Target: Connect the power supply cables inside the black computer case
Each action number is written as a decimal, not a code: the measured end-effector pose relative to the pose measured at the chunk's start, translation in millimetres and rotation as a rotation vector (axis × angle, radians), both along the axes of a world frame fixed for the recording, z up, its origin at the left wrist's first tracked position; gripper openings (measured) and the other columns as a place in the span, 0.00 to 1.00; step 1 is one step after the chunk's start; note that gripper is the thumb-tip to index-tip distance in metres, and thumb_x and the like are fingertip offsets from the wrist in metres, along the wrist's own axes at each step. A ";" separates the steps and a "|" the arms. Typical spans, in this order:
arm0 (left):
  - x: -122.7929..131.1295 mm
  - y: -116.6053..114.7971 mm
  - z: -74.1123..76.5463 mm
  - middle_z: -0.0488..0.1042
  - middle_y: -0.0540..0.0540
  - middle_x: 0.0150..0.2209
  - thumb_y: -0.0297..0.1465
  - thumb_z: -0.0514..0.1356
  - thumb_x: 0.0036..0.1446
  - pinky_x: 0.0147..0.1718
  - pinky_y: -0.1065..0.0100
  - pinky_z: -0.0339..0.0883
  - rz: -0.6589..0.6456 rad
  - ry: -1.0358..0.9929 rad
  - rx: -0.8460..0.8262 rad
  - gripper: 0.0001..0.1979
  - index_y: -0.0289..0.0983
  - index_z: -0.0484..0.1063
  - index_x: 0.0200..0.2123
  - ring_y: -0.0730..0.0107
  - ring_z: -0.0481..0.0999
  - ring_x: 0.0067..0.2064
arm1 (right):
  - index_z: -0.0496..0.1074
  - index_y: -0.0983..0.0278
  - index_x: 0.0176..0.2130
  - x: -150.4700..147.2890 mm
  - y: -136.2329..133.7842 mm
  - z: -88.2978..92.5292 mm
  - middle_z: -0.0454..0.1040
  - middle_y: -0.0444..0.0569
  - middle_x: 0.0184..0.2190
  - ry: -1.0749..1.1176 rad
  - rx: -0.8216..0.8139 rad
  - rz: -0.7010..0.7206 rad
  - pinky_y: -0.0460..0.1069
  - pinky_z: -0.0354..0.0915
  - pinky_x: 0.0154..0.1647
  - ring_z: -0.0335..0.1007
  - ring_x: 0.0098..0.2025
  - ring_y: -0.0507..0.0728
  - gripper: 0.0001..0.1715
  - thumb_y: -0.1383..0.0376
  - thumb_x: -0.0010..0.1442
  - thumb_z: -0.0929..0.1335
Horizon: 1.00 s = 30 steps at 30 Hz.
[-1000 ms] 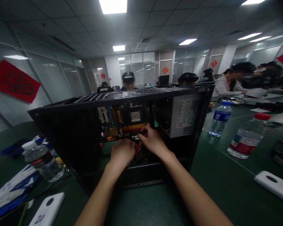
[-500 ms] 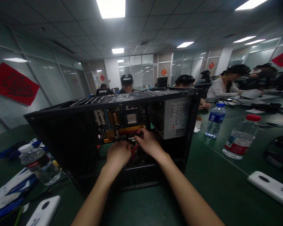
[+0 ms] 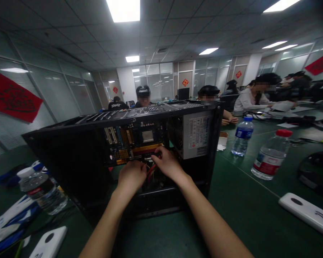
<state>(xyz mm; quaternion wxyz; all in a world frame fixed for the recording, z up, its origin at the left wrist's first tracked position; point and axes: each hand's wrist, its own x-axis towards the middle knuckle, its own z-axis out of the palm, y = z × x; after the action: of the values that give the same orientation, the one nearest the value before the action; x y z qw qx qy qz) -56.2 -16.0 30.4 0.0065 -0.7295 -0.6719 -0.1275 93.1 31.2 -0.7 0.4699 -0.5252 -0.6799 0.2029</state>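
An open black computer case (image 3: 61,168) stands on the green table, its inside facing me. Within it are a motherboard (image 3: 126,138) with yellow slots and a silver power supply (image 3: 196,136) at the upper right. My left hand (image 3: 131,175) is closed at the board's lower edge; its fingertips are hidden, and so is whatever they grip. Right beside it, my right hand (image 3: 167,163) has thumb and fingers curled together by the red and yellow cables (image 3: 151,172); what lies between them is too small to make out.
Bottles stand at the left (image 3: 43,191) and right (image 3: 271,154), with another blue-capped bottle (image 3: 242,136) behind. White devices lie at the lower left (image 3: 50,243) and lower right (image 3: 307,213). Several people sit beyond the case; one person's hands (image 3: 230,120) rest near its right side.
The whole view has shifted slightly, so the case and bottles appear a little further left. Both my hands stay at nearly the same spot inside the case.
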 end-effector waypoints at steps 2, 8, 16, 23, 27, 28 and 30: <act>0.5 -0.4 1.6 0.81 0.38 0.38 0.37 0.49 0.63 0.34 0.65 0.62 -0.005 0.012 -0.002 0.19 0.38 0.79 0.35 0.57 0.78 0.39 | 0.71 0.64 0.38 -0.1 0.5 -0.2 0.75 0.48 0.30 0.002 0.004 -0.002 0.47 0.59 0.33 0.69 0.31 0.55 0.07 0.64 0.58 0.69; -1.2 8.1 -3.7 0.81 0.40 0.38 0.38 0.49 0.63 0.33 0.66 0.63 0.025 0.016 -0.008 0.19 0.39 0.79 0.36 0.59 0.78 0.39 | 0.72 0.65 0.38 -1.1 2.8 -2.3 0.74 0.46 0.28 0.000 -0.017 -0.015 0.46 0.58 0.31 0.68 0.30 0.53 0.07 0.65 0.57 0.70; -0.7 9.1 -8.0 0.81 0.40 0.37 0.38 0.50 0.63 0.34 0.65 0.65 0.042 0.028 -0.014 0.18 0.41 0.79 0.35 0.57 0.79 0.40 | 0.74 0.65 0.40 -0.1 3.9 -4.2 0.78 0.50 0.37 -0.010 -0.069 0.081 0.46 0.62 0.39 0.73 0.39 0.56 0.07 0.67 0.61 0.67; -1.6 9.9 -7.7 0.81 0.41 0.38 0.36 0.50 0.62 0.35 0.65 0.66 0.031 0.041 0.027 0.17 0.41 0.79 0.36 0.58 0.79 0.41 | 0.75 0.67 0.47 -0.1 -4.8 -0.9 0.78 0.55 0.46 -0.142 -0.152 0.179 0.46 0.61 0.48 0.72 0.51 0.57 0.18 0.73 0.66 0.59; 0.1 8.7 -7.3 0.81 0.40 0.38 0.35 0.50 0.62 0.36 0.65 0.67 0.032 0.028 0.014 0.17 0.40 0.80 0.36 0.57 0.80 0.41 | 0.70 0.67 0.51 -3.7 -10.9 1.7 0.78 0.57 0.44 -0.253 -0.181 0.117 0.46 0.61 0.41 0.75 0.45 0.57 0.16 0.73 0.67 0.59; 0.4 8.5 -7.5 0.81 0.40 0.39 0.35 0.50 0.62 0.36 0.65 0.67 0.037 0.022 0.010 0.17 0.40 0.80 0.36 0.57 0.80 0.41 | 0.68 0.68 0.51 -4.9 -11.6 2.2 0.78 0.57 0.42 -0.273 -0.189 0.088 0.46 0.60 0.38 0.75 0.42 0.57 0.15 0.71 0.68 0.60; 0.6 8.5 -8.2 0.81 0.40 0.39 0.35 0.51 0.62 0.37 0.65 0.67 0.044 0.000 0.005 0.17 0.40 0.80 0.37 0.57 0.79 0.42 | 0.65 0.68 0.51 -7.1 -11.4 2.1 0.78 0.58 0.39 -0.308 -0.191 0.043 0.47 0.58 0.36 0.75 0.40 0.58 0.13 0.69 0.68 0.61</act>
<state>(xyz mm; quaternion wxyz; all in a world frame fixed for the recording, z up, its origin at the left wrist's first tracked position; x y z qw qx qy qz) -55.6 -7.5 22.2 0.0111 -0.7145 -0.6876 -0.1288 86.1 19.7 1.4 0.3036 -0.5776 -0.7326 0.1938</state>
